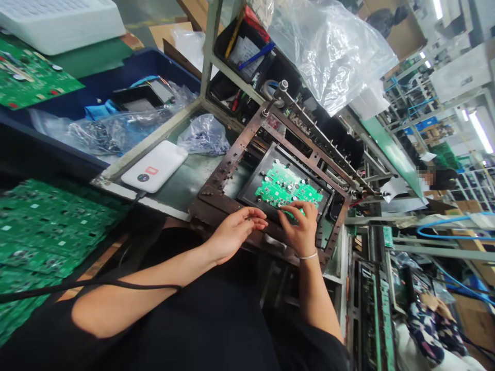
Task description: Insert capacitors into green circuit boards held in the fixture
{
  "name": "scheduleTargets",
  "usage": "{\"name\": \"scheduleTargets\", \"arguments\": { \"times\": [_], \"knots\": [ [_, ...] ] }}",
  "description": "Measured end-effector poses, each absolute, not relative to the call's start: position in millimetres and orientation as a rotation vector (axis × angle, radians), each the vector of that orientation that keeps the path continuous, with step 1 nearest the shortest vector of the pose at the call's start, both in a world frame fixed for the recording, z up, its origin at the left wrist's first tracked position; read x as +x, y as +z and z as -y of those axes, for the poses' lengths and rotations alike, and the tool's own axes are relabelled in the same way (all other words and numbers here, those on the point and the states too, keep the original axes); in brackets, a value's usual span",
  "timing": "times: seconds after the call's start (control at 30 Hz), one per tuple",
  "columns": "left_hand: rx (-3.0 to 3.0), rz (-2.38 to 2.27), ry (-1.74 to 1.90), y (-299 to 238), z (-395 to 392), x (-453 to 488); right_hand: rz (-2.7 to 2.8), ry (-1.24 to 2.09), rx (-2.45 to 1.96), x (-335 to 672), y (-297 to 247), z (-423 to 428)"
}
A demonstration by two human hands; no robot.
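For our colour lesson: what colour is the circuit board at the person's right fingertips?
The circuit board is bright green, shown in the head view.

Tube lights (481,133) glow at right, the plastic bag (332,56) glaring, edges blurred.

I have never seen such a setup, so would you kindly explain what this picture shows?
There is no robot: these are a person's two bare hands, seen by that person's head-worn camera, looking forward and down. The right hand reaches over a green circuit board, which lies in a black tray within a brown metal frame. The left hand is close to the tray; whether it holds anything small is unclear. On the bench lie a white device and a plastic bag.
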State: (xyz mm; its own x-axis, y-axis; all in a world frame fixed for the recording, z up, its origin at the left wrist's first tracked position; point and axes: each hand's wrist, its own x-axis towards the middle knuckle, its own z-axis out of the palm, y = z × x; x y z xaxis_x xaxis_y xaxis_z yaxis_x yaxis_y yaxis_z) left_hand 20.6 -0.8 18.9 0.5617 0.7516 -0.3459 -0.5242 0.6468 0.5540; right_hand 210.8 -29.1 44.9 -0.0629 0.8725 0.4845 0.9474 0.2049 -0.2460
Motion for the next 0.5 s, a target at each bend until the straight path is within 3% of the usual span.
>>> {"name": "scheduleTargets", "arguments": {
  "times": [0.5],
  "knots": [
    [0.545, -0.565, 0.667, 17.9, 2.5, 10.0, 2.148, -0.431, -1.829, 214.6, 36.0, 12.6]
  ]
}}
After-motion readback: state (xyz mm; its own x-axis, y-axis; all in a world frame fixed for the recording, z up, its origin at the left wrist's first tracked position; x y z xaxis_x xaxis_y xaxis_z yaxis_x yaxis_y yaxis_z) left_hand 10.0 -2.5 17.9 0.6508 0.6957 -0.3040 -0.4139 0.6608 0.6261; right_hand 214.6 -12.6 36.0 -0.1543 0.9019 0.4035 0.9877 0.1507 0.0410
